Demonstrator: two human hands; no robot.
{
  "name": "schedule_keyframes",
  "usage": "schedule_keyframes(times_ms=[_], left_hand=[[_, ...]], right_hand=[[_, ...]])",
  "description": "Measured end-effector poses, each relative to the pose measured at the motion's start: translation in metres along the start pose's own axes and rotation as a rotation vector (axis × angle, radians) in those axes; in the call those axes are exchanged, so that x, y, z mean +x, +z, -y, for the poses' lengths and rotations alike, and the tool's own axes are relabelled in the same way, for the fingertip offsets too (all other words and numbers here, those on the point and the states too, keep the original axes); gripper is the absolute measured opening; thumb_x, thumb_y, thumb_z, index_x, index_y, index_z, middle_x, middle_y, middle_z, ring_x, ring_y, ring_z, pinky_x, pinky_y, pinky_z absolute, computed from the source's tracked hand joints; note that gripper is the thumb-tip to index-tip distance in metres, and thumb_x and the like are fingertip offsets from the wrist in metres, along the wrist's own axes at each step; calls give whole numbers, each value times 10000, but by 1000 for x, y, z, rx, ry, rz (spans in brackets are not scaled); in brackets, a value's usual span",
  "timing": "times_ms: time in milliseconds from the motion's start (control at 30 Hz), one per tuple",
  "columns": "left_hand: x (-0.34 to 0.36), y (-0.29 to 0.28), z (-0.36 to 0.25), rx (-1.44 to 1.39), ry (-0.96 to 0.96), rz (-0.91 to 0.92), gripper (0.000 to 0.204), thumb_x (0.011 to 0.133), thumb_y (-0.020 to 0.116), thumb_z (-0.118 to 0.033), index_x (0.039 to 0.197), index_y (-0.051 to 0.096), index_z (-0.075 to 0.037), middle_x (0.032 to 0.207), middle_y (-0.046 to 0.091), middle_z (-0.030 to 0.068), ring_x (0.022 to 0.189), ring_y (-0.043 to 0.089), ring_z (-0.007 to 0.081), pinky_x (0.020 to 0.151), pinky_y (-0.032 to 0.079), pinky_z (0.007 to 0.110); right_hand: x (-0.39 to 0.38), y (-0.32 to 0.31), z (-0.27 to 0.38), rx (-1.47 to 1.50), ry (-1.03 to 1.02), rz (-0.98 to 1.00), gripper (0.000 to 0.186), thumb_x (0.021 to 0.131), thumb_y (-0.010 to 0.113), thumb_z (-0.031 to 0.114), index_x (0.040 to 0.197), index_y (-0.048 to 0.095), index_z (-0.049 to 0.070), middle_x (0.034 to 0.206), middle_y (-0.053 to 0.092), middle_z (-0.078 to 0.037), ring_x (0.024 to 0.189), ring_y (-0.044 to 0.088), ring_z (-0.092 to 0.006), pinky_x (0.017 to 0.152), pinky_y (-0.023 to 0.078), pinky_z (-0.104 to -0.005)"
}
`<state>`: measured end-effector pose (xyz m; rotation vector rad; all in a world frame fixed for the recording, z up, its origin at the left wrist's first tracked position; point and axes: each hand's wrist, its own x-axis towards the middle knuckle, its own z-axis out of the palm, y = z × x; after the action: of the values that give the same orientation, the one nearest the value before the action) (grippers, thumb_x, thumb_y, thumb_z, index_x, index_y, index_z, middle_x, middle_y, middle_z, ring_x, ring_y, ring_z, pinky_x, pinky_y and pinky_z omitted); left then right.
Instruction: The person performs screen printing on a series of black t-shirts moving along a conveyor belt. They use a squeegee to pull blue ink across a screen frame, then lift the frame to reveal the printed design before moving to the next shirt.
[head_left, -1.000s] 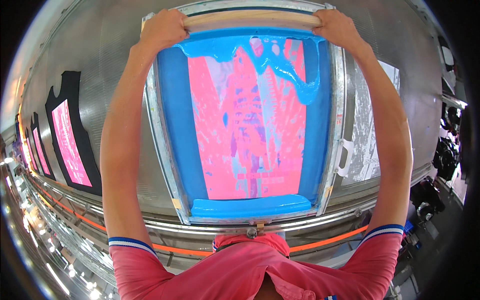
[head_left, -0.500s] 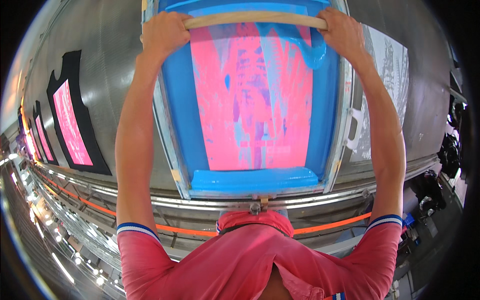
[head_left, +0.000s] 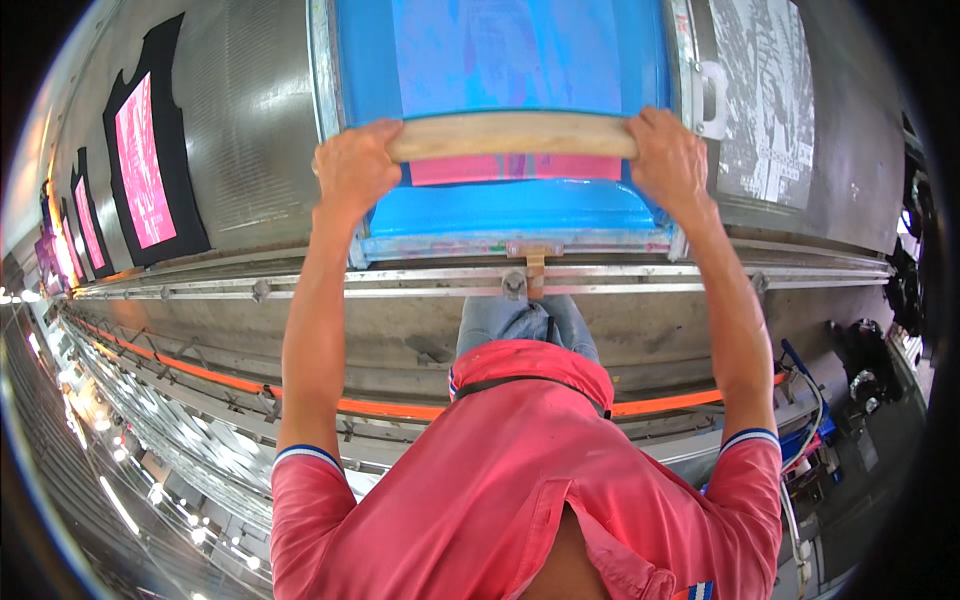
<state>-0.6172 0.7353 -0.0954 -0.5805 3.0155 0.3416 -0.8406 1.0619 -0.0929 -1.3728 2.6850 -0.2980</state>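
Note:
Both my hands grip a wide wooden squeegee [head_left: 512, 136] that lies across a screen printing frame [head_left: 322, 60]. Its left end is in my closed left hand [head_left: 358, 165]; the right end is in my closed right hand [head_left: 670, 158]. Beyond the squeegee the screen mesh [head_left: 508, 55] is coated with blue ink, the image area showing paler. On my side a narrow pink strip of the image [head_left: 515, 168] shows, then a thick band of blue ink [head_left: 515, 207] along the near end of the frame. The squeegee's blade is hidden.
Black garment pieces with pink prints [head_left: 145, 160] lie on the long metal table [head_left: 250, 130] at left. A grey-and-white print [head_left: 765, 100] lies right of the frame, near its white handle [head_left: 712, 98]. A metal rail [head_left: 420, 281] and an orange strip [head_left: 390, 409] run along the table's near side.
Both hands have pulled the squeegee from the frame's far end toward me. Blue ink now covers most of the formerly pink image area. My view has shifted.

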Motion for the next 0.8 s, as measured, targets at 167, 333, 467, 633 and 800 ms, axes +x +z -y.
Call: schedule_keyframes(times_ms=[167,333,467,633,800], left_hand=[[-85,11,-20,-33,40,-1,468,659,613,-28,1084,773,-144,1124,751,49,953,717,309,769,579,434],[-107,15,-22,-46,22,10,473,645,617,-22,1079,765,-136,1122,753,37,953,717,295,774,575,430],[-110,21,-23,-10,96,-124,440,665,634,-41,1081,759,-106,1102,744,103,907,710,306,865,536,412],[-74,-7,-19,-19,-65,212,396,694,623,-77,1033,803,-177,844,729,203,792,706,397,726,554,498],[35,-34,-6,11,-71,170,362,719,634,-113,1025,807,-201,841,721,205,813,707,390,734,559,499]], right_hand=[[-87,-1,37,50,17,11,217,697,668,-4,905,676,58,938,627,-92,924,630,-310,802,545,-429],[-109,1,47,73,-13,-48,239,668,683,-18,902,670,27,946,629,-114,928,626,-325,929,524,-438],[-114,11,46,56,-34,-104,228,675,682,-9,901,670,25,928,630,-128,925,635,-338,977,515,-475],[-78,-8,29,65,-16,64,162,715,696,37,877,696,55,868,639,-105,901,649,-316,914,529,-456],[30,-21,-12,-42,-25,26,104,773,678,95,868,719,91,843,646,-100,850,661,-317,785,553,-463]])
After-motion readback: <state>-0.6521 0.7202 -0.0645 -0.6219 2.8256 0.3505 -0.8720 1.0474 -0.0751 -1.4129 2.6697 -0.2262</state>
